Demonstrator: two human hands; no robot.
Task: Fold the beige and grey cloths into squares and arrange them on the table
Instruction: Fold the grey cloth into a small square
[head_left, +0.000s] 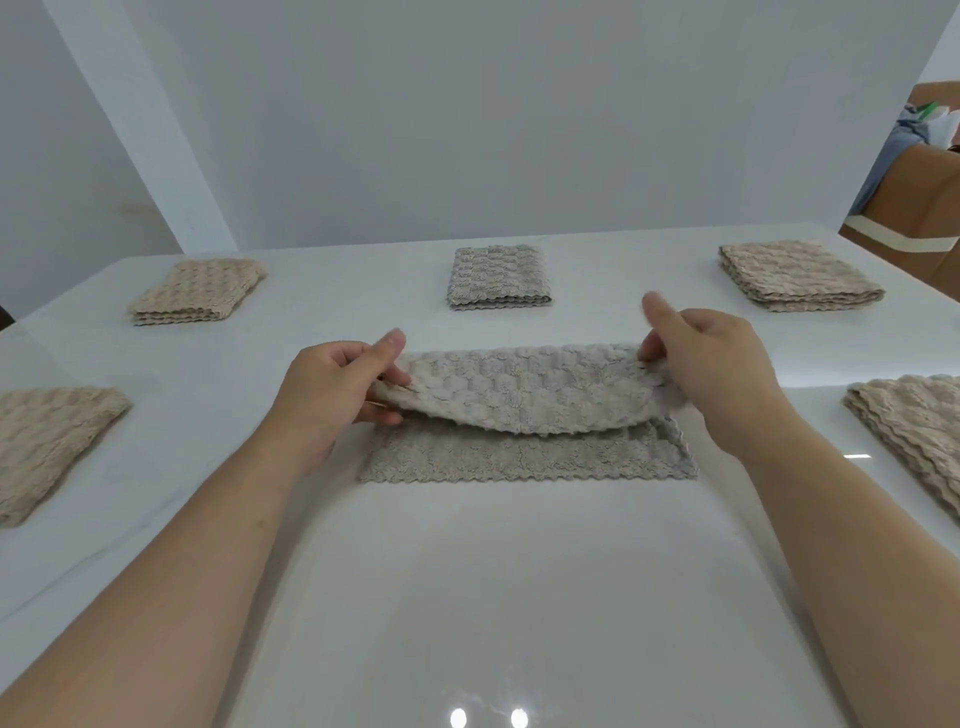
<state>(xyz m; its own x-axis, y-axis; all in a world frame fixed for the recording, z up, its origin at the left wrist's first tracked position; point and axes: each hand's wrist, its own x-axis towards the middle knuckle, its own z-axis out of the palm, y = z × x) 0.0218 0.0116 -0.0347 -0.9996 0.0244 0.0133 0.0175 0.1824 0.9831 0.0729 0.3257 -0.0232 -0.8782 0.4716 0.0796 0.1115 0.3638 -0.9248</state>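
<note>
A person's left hand (332, 395) and right hand (717, 374) each pinch one end of a grey cloth (519, 395) at the centre of a glossy white tabletop (493, 597). On the left hand the thumb lies on top with the fingers curled beneath. On the right hand the index finger is raised clear. The lifted half of the cloth sags between the two hands and hangs over the other half, which lies flat on the tabletop with its scalloped hem toward the camera.

Five folded cloths lie around it, all well apart. Along the far side are the far-left beige cloth (200, 291), the far grey cloth (497, 278) and the far-right beige cloth (795, 275). Closer in, the near-left beige cloth (47, 441) and the near-right beige cloth (914, 436) are partly cut off by the edges of the view.

Bare forearms reach in from the bottom corners. A pale wall (467, 130) rises behind the tabletop, and a brown cardboard box (914, 208) shows at the upper right.
</note>
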